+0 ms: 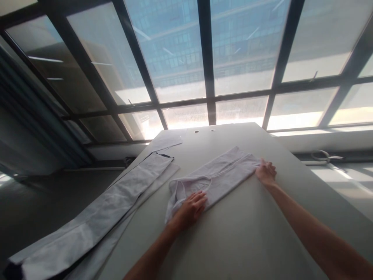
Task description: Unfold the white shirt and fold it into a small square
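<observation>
A white shirt (224, 173), folded into a long strip, lies slantwise on the white table (233, 241). Its collar end is toward the left and its narrow end toward the right. My left hand (192, 206) rests flat on the shirt near the collar, fingers stretched out. At the far right end my right hand (265, 172) has its fingers closed on the cloth's corner. The shirt lies flat, with a few creases along its length.
Several long pale garments with dark edges (101, 210) lie along the table's left side, hanging over its edge. Another white cloth (167, 142) is at the far left corner. Beyond the table stand large dark-framed windows (209, 58); a curtain (37, 116) hangs at left.
</observation>
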Tool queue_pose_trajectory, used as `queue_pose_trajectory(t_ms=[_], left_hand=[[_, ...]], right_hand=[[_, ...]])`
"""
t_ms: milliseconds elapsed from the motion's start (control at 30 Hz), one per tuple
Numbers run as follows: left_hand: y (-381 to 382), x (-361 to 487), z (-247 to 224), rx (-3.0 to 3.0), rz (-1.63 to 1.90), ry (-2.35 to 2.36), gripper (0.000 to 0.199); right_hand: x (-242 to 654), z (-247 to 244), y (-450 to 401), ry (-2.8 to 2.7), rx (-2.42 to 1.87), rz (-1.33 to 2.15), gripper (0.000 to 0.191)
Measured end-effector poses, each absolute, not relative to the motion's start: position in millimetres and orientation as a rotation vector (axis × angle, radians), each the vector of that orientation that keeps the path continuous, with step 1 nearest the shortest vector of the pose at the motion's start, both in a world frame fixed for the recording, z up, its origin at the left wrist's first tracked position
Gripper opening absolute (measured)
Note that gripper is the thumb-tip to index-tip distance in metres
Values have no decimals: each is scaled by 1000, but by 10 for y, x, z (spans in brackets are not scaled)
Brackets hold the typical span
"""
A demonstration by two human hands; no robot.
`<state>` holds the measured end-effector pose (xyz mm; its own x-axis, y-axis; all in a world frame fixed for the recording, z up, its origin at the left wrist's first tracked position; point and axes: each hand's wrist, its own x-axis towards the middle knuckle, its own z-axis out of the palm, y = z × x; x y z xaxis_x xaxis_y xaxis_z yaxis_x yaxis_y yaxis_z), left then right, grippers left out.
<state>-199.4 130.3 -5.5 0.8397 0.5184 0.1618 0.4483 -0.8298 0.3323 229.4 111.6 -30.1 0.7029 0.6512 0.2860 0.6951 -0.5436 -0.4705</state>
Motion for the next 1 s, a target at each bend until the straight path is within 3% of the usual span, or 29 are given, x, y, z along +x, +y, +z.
queue_pose_trajectory(t_ms=[100, 333, 633, 700, 867, 1000], left_hand=[[1220, -1908, 70, 2750, 449, 746, 43], [1453, -2106, 66, 2909, 349, 1391, 33], [1449, -2527, 168, 2696, 145, 1990, 35], [1517, -2527, 216, 2752, 257, 1907, 35], [1694, -2448, 275, 2935, 393, 1034, 33], [1831, -2594, 402, 2789, 222, 1049, 49]], right_hand=[[1802, -281, 1020, -1171, -2277, -137, 60], [119, -323, 864, -1562, -2046, 194, 61], [-436, -423, 755, -1685, -2051, 218, 66], [-452, -439, 725, -1725, -2053, 226, 66], [-416, -431, 705, -1817, -2025, 253, 66], [-373, -415, 710, -1856, -2008, 272, 63]])
